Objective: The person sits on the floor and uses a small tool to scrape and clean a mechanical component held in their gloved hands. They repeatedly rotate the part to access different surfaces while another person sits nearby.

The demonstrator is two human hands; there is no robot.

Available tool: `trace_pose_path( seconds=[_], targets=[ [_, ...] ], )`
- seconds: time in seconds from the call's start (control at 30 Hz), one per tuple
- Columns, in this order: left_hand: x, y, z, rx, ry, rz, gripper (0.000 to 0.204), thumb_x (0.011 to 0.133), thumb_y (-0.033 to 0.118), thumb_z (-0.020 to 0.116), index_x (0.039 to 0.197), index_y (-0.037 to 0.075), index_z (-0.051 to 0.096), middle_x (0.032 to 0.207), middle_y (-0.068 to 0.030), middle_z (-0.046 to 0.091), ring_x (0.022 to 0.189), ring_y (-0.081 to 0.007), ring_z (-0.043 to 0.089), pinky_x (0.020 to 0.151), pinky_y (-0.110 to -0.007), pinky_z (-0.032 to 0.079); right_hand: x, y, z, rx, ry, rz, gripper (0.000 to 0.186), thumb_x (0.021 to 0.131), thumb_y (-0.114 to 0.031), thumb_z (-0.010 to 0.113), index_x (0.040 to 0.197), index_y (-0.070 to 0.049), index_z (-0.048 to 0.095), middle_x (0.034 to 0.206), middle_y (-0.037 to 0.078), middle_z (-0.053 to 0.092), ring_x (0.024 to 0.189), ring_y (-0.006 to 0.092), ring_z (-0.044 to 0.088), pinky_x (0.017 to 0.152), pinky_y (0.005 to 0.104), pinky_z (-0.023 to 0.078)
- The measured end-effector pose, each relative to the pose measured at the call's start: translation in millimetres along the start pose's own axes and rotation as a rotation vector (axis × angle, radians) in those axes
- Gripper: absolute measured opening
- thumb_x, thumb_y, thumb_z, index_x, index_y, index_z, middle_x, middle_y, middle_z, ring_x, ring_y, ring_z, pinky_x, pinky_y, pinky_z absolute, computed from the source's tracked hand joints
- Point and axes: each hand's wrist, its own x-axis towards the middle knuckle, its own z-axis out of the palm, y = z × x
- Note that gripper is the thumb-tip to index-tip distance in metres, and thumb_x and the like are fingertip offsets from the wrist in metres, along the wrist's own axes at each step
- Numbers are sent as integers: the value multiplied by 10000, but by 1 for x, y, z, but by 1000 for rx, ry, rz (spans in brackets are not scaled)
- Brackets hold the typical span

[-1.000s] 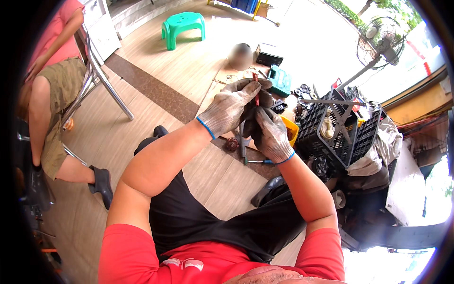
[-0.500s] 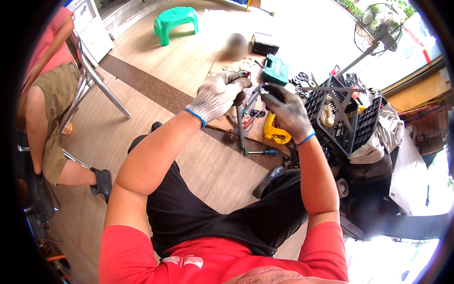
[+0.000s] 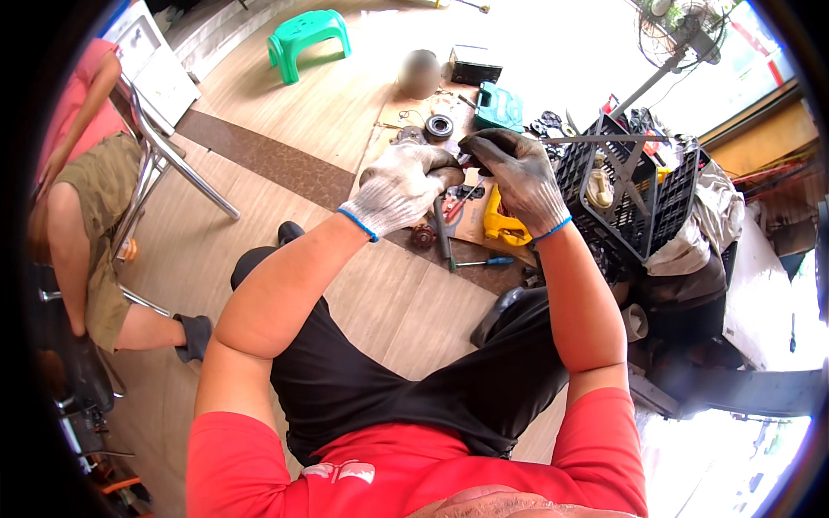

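Observation:
My left hand, in a white knit glove with dark fingertips and a blue cuff, is closed with its fingers curled inward. Close beside it, my right hand wears a matching glove, its thumb and fingers pinched. Something small and dark sits between the two sets of fingertips, mostly hidden by the gloves; I cannot make out what it is. Below the hands lie a dark hammer-like bar, a red-handled tool and a yellow tool body. Just beyond them rests a black ring-shaped part.
A teal case and a black box stand farther off. A screwdriver lies nearer. To the right are black plastic crates and a fan. A green stool stands far left; a seated person is at left.
My right hand has moved left and up, bringing its fingertips close to my left hand's. My left hand has dropped slightly, and the ring-shaped part now shows beyond it.

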Motion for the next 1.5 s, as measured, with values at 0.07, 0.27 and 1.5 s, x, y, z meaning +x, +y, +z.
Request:
trace_pose_path(
  seconds=[0.07, 0.27, 1.5],
  targets=[
    [-1, -3, 0, -85, 27, 25, 238, 975, 200, 639, 1117, 40, 742, 844, -131, 717, 744, -222, 674, 707, -352, 539, 0, 1, 0, 63, 15, 81, 262, 987, -182, 702, 1142, 25, 742, 1014, 90, 769, 908, 102, 667, 829, 251, 538],
    [4, -1, -6, -474, 58, -190, 237, 1034, 198, 621, 994, -12, 722, 737, 1, 619, 642, -57, 538, 576, -239, 451, 2, 12, 8, 151, 81, 6, 245, 1009, -181, 668, 1123, 24, 738, 986, 85, 756, 892, 112, 666, 811, 250, 536],
    [-4, -17, -19, 278, 85, 517, 186, 862, 112, 761, 1039, 69, 723, 796, -127, 690, 697, -293, 682, 637, -386, 559, -2, 13, 9, -37, -90, -23, 222, 956, -170, 720, 1074, 16, 752, 946, 99, 748, 827, 129, 655, 754, 279, 529]
  ],
)
